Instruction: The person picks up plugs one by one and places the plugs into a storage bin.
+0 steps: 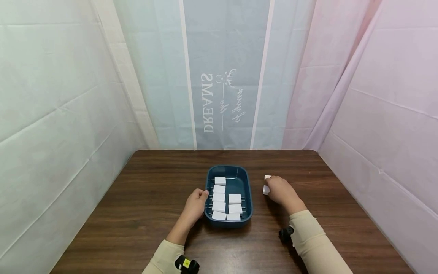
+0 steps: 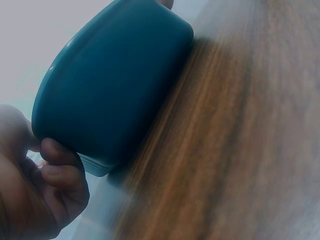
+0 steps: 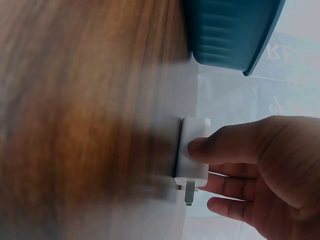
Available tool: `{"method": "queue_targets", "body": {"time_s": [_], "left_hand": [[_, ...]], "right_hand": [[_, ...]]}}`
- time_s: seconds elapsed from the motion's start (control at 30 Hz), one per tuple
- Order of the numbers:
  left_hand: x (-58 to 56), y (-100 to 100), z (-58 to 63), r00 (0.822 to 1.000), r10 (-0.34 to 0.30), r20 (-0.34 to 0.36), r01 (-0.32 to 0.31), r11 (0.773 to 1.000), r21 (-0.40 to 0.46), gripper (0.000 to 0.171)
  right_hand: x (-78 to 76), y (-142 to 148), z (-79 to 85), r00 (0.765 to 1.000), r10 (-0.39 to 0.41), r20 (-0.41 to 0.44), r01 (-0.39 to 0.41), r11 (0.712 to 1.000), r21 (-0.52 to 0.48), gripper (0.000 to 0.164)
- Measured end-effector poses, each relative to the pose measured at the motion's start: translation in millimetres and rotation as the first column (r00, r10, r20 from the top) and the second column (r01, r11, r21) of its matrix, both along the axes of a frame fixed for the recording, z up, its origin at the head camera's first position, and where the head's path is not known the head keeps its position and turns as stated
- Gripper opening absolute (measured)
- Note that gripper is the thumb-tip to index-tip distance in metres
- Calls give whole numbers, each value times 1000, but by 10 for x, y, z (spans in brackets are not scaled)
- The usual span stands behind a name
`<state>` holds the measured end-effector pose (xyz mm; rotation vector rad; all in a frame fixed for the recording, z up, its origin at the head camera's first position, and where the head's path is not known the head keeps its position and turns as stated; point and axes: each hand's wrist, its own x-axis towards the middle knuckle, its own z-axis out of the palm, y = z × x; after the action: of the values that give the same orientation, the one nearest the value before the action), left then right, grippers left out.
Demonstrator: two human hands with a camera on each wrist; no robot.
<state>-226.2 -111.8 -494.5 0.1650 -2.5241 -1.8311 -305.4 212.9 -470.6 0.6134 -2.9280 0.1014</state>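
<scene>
A dark teal plastic tray (image 1: 228,224) stands on the table with several white plug adapters (image 1: 219,206) in it. They lie in two columns, the left longer, metal prongs pointing outward. My left hand (image 1: 196,205) pinches the tray's left rim between thumb and curled fingers; in the left wrist view the fingers (image 2: 65,172) bend at the tray's end. To the right of the tray, my right hand (image 1: 283,193) pinches a white plug adapter (image 3: 192,145) at the tabletop, thumb across its face, prongs showing. White parts (image 1: 266,190) show on both sides of the fingertips in the head view.
The brown wood-grain table (image 1: 154,182) runs back to a printed curtain (image 1: 226,76). White cloth (image 1: 61,114) hangs along both sides. Each wrist wears a small black camera (image 1: 286,234).
</scene>
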Motion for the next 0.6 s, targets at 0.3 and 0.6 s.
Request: {"method": "queue_targets", "body": {"time_s": [0.3, 0.6], "left_hand": [[-8, -8, -7, 1000, 9, -13, -10, 1000, -24, 27], [0, -5, -8, 1000, 5, -15, -6, 1000, -24, 28]], "right_hand": [[25, -27, 87, 998, 25, -64, -25, 1000, -6, 27], [58, -83, 208, 993, 49, -104, -51, 999, -16, 24]]}}
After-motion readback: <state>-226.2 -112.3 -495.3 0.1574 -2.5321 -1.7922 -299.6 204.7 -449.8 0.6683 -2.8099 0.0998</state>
